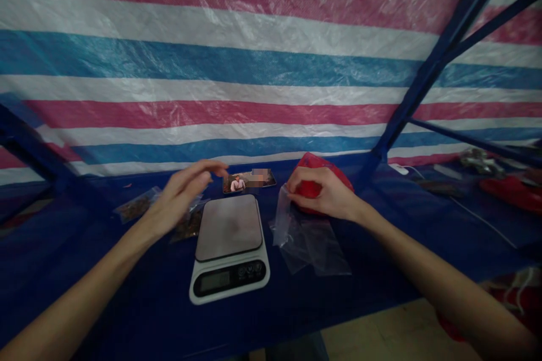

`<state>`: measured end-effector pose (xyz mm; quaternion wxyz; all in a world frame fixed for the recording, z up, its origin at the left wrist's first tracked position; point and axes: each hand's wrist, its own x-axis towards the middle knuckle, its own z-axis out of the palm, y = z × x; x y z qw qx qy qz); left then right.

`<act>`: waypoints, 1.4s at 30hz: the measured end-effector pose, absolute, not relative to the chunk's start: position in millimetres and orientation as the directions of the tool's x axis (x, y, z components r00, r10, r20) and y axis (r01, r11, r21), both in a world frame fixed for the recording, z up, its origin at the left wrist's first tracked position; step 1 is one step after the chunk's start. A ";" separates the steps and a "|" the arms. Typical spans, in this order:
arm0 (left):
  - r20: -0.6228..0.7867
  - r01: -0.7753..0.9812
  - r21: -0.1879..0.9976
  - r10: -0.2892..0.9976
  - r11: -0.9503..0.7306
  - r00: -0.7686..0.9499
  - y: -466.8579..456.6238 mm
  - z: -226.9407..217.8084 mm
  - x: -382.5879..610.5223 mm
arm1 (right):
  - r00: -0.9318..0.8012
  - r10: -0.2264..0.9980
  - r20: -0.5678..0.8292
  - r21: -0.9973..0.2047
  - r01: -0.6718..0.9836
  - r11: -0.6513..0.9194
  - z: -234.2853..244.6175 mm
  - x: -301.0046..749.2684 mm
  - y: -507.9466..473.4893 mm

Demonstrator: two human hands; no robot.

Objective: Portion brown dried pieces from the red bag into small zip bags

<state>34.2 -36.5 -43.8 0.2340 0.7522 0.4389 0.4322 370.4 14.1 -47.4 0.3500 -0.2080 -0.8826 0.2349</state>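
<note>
At the centre-right of the frame, the right hand (322, 192) is closed in a narrow pinch, thumb against fingertips, holding the top of a clear plastic bag (281, 223) that hangs just right of the scale (231, 245). Below that hand, flat clear bags (328, 248) overlap on the blue shelf (152, 299), and a bright red bag (334, 172) sits directly behind it. Left of centre, the left hand (180, 192) is in the air with its fingers loosely bent and apart, with nothing visible in its grasp. Its fingertips are near the left end of a phone (243, 182), which lies behind the scale with a lit picture on its screen. Around the left wrist are 2 small packets of brownish contents, the outer packet (135, 207) farther left and the inner packet (190, 227) beside the scale's plate. The scale (its display reading is too dim to make out) fills the lower centre. A striped sheet (254, 70) spans the upper frame, crossed at upper right by a blue metal post (423, 73).
</note>
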 end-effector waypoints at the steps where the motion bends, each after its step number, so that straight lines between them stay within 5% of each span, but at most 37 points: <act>1: 0.386 0.399 0.764 0.855 -0.507 0.347 -36.8 -38.5 48.4 | -0.654 0.519 0.550 -0.518 0.220 0.826 -44.2 366.3 12.0; 4: 0.225 0.351 0.805 0.793 -0.478 0.566 -36.9 -30.3 88.3 | -0.650 0.453 0.611 -0.359 0.282 0.889 -41.0 354.0 2.1; 7: 0.242 0.394 0.733 0.754 -0.554 0.610 -33.5 -34.1 115.7 | -0.638 0.378 0.671 -0.225 0.310 0.924 -46.2 345.1 -9.1; 12: 0.403 0.524 0.479 0.707 -0.704 0.581 -26.2 -49.9 127.5 | -0.670 0.274 0.690 -0.129 0.258 0.957 -56.9 337.9 -16.3; 19: 0.328 0.721 0.037 0.690 -0.692 0.645 -32.2 -51.7 117.3 | -0.859 0.169 0.483 0.061 0.226 0.972 -67.5 329.0 -22.0; 21: 0.345 0.742 0.012 0.699 -0.670 0.626 -32.5 -51.0 110.6 | -0.789 0.147 0.597 0.017 0.195 0.981 -67.8 332.8 -20.8; 24: 0.433 0.777 0.049 0.714 -0.628 0.550 -29.9 -52.2 95.2 | -0.578 0.325 0.748 -0.176 0.300 0.938 -66.5 347.3 -6.2; 28: 0.525 0.812 0.069 0.713 -0.580 0.465 -26.2 -58.1 72.2 | -0.601 0.586 0.543 -0.267 0.539 0.799 -73.7 370.6 29.7; 32: 0.549 0.841 0.118 0.740 -0.528 0.388 -28.5 -65.5 59.1 | -0.667 0.670 0.327 -0.225 0.633 0.741 -90.4 377.4 48.9; 36: 0.604 0.825 0.227 0.739 -0.518 0.298 -32.1 -73.5 59.2 | -0.683 0.681 0.266 -0.297 0.614 0.732 -98.2 369.8 45.1; 42: 0.682 0.774 0.338 0.706 -0.536 0.191 -33.3 -77.9 66.0 | -0.559 0.775 0.294 -0.785 0.322 0.530 -99.2 350.3 38.7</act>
